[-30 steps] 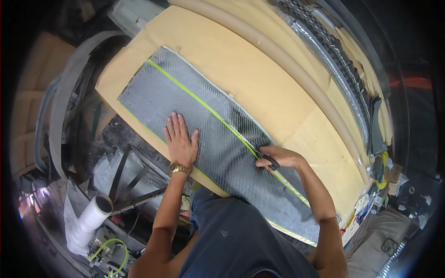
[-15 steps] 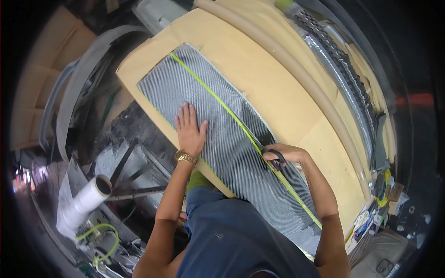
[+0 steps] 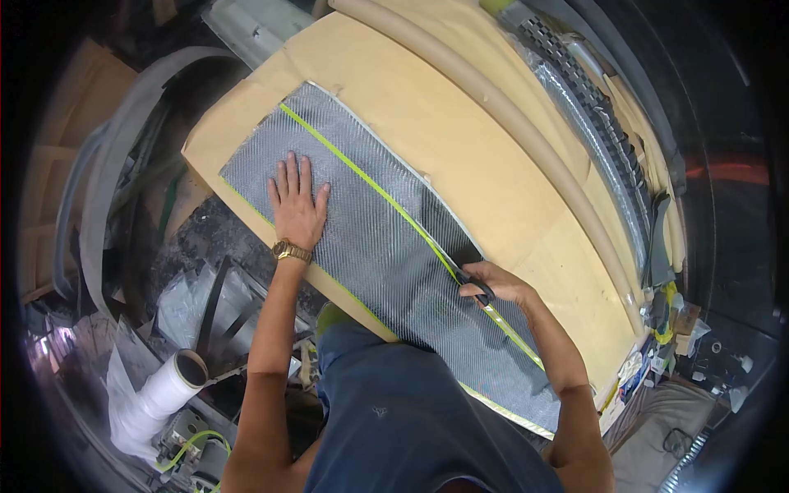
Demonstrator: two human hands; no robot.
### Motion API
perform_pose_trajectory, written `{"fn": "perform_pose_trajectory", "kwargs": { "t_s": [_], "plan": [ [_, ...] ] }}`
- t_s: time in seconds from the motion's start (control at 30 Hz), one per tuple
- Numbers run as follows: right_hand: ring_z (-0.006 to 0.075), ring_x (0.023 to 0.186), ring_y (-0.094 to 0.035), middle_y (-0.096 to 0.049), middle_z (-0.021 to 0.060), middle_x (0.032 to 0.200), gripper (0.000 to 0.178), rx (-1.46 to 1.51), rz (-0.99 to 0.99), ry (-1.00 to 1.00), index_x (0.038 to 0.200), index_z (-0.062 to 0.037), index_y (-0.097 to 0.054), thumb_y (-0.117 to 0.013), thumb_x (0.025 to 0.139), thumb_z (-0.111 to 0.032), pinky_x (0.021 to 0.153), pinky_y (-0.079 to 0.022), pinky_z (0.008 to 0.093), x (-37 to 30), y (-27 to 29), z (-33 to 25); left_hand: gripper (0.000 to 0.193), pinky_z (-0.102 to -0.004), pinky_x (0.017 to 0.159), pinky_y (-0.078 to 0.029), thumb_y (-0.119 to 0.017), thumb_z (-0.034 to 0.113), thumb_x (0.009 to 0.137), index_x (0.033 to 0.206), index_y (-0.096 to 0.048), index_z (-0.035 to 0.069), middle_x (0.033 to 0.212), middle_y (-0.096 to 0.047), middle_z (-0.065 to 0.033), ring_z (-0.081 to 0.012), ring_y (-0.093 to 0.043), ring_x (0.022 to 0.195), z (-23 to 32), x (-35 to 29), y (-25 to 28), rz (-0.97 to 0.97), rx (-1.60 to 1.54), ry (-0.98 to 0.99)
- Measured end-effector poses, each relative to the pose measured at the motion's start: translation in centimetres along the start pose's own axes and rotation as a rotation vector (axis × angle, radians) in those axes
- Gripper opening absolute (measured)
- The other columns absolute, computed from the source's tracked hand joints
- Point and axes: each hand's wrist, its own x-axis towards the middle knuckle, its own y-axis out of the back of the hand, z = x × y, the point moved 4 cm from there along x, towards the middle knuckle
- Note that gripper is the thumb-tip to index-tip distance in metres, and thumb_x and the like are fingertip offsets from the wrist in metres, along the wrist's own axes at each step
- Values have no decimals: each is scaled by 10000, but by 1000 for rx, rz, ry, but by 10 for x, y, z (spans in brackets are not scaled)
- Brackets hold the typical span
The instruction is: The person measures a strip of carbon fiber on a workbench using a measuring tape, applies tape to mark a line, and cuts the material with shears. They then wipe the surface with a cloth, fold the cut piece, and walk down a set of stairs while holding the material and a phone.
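A long sheet of grey woven fabric, like carbon-fibre cloth (image 3: 362,238), lies slantwise with a bright yellow-green tape line (image 3: 355,171) running along it. My left hand (image 3: 297,215), with a gold watch on its wrist, rests flat on the far left part of the cloth, fingers spread. Black-handled scissors (image 3: 485,294) are gripped in my right hand (image 3: 503,283) at the tape line, right of the middle. Their blades are mostly hidden by the hand and cloth. Beside them the cloth is raised and rippled.
The cloth lies on a tan, paper-covered table (image 3: 526,222). A long cardboard tube (image 3: 493,99) lies along its far side, with wrapped rolls (image 3: 588,123) beyond. A white film roll (image 3: 173,382) stands at lower left. Small clutter (image 3: 657,329) sits past the right end.
My left hand has slid along the cloth toward its far left end. My right hand still grips the scissors at the tape line, their handles now closer together. The whole view has shifted slightly.
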Motion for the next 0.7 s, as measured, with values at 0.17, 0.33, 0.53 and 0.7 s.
{"fn": "perform_pose_trajectory", "kwargs": {
  "t_s": [0.17, 0.33, 0.53, 0.7],
  "plan": [
    [74, 491, -529, -493, -18, 571, 416, 43, 10, -7, 720, -85, -531, -767, 798, -417, 449, -407, 223, 1, 1, -1, 616, -520, 1157, -145, -450, 416, 959, 1459, -349, 71, 1549, -254, -140, -337, -219, 1430, 0, 1, -1, -13, -15, 10],
    [74, 478, -519, -492, -17, 563, 406, 71, -14, 19, 718, -76, -527, -773, 800, -388, 439, -391, 230, -1, 6, 4, 611, -518, 1156, -148, -454, 409, 961, 1458, -349, 70, 1551, -254, -135, -331, -220, 1430, 1, 1, 2, -24, 6, 13],
    [79, 474, -528, -502, -11, 550, 384, 70, -33, 47, 735, -66, -540, -774, 806, -363, 438, -384, 233, 0, 12, 7, 613, -513, 1157, -152, -456, 410, 959, 1457, -349, 70, 1551, -256, -133, -325, -218, 1432, 1, 2, 3, -20, 12, 12],
    [77, 468, -525, -507, -11, 551, 359, 65, -41, 53, 734, -68, -537, -770, 815, -328, 437, -385, 233, -1, 12, 0, 615, -513, 1155, -158, -454, 408, 959, 1460, -342, 70, 1549, -258, -134, -327, -228, 1428, 2, 1, 2, -7, 19, 13]
  ]
}}
